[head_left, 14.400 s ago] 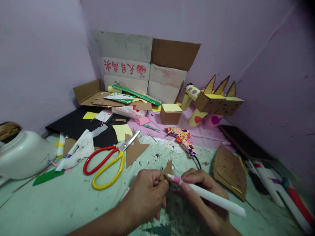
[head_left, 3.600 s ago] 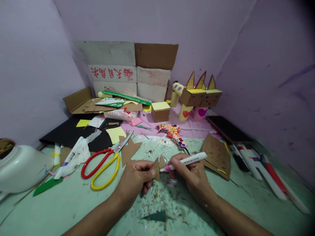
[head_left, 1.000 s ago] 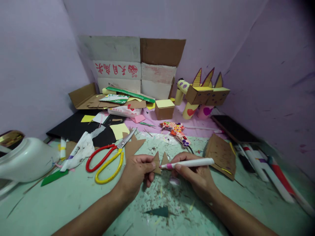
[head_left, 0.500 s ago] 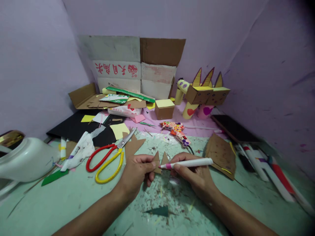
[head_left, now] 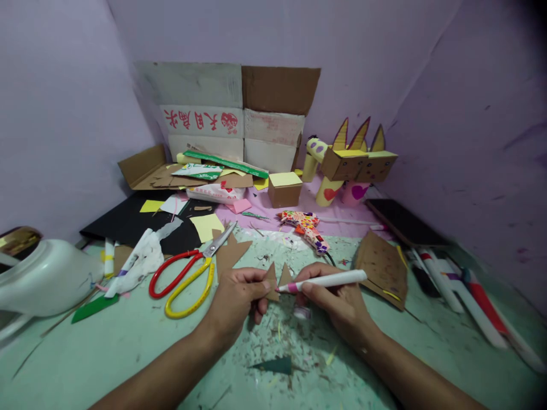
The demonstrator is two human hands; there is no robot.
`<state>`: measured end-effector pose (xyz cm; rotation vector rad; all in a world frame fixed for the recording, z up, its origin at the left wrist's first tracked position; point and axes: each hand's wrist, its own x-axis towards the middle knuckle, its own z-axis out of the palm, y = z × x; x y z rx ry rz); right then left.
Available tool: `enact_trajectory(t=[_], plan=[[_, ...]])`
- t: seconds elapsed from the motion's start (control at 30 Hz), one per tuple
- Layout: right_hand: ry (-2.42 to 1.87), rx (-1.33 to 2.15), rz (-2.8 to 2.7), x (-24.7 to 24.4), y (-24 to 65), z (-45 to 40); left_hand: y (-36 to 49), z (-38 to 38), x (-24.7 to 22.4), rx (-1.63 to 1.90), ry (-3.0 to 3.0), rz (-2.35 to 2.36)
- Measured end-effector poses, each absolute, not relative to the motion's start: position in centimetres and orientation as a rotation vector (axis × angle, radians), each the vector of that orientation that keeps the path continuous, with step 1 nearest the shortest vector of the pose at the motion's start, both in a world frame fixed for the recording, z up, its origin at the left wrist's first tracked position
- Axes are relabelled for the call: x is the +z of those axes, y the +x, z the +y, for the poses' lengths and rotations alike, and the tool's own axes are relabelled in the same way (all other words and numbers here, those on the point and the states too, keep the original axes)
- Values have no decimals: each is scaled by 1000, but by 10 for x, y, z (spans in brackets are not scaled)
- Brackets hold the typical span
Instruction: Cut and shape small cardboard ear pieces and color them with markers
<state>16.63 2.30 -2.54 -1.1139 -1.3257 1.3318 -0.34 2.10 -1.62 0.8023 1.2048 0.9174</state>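
Note:
Between the thumb and fingers of my left hand [head_left: 237,302] is a small pointed piece of brown cardboard [head_left: 272,283]. My right hand [head_left: 337,296] grips a white marker [head_left: 333,279] with a pink tip, and the tip meets the cardboard's right edge or lies very close to it. A second cardboard point [head_left: 285,274] shows just behind the marker tip; whether it joins the first piece I cannot tell. Under my right fingers a small whitish cap-like object [head_left: 301,311] is partly visible. Left of my left hand lie scissors [head_left: 200,265] with one red and one yellow handle, blades apart.
Behind my hands lies a flower-patterned glue gun [head_left: 305,225]. A small cardboard box [head_left: 285,191] and decorated cardboard animal figures [head_left: 359,165] stand farther back. A white pitcher-like vessel [head_left: 51,276] is at left; several markers [head_left: 440,285] lie at right. Cardboard scraps litter the green table [head_left: 162,353].
The marker and my right hand have shifted very slightly left. My left hand keeps its hold on the cardboard piece. The whole view has moved a touch.

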Motion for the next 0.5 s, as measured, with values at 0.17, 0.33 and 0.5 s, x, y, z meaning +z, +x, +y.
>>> enact_trajectory(t=[0.17, 0.33, 0.5], plan=[[-1077, 1432, -1317, -26, 168, 21, -3, 21, -15, 930, 800, 1203], [-1051, 1387, -1302, -26, 170, 24, -3, 21, -14, 911, 817, 1202], [-1096, 1398, -1316, -28, 169, 24, -4, 21, -17, 919, 824, 1195]])
